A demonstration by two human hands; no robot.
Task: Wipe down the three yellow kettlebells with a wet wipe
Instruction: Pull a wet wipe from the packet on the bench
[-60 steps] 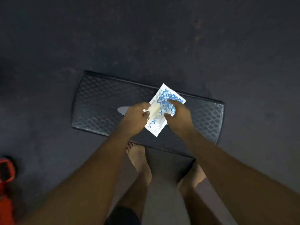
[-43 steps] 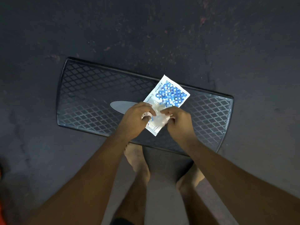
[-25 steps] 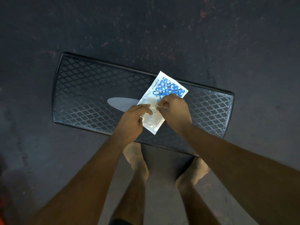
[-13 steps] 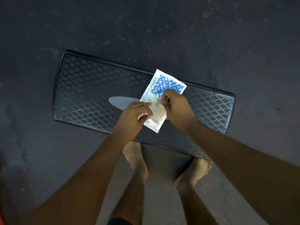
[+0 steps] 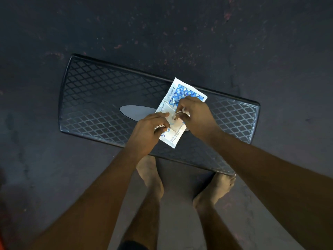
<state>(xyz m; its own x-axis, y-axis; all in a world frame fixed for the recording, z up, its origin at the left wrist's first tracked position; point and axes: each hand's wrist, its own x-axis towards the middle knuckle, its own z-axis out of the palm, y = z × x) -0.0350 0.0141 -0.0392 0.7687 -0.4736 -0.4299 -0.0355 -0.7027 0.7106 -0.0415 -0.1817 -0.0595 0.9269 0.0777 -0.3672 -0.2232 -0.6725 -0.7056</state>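
Looking down through the head camera, the job appears to be at its very start. No yellow kettlebell is in view, no loose wipe is out, and nothing has been wiped as far as this view shows. What I judge to be under way is opening the wet wipe packet (image 5: 176, 132) or drawing a first sheet from it. Pulling a wipe free and cleaning all three kettlebells remain to be done.

The packet, white with a blue patterned panel at its far end, is held between both hands above a black step platform (image 5: 100, 98). The platform has a diamond-lattice top and a grey oval (image 5: 137, 112) at its centre. The left hand (image 5: 149, 130) has a closed grip on the packet's near left edge, thumb on top and fingers curled beneath. The right hand (image 5: 198, 116) pinches at the packet's middle with thumb and fingertips drawn tightly together. Whether that pinch has the sealing flap or the edge of a wipe I cannot tell. So the packet sits directly inside both grips, its far corner sticking out past the right hand's knuckles.

Bare feet (image 5: 151, 175) stand on the dark speckled floor (image 5: 162, 33) just at the platform's near edge.
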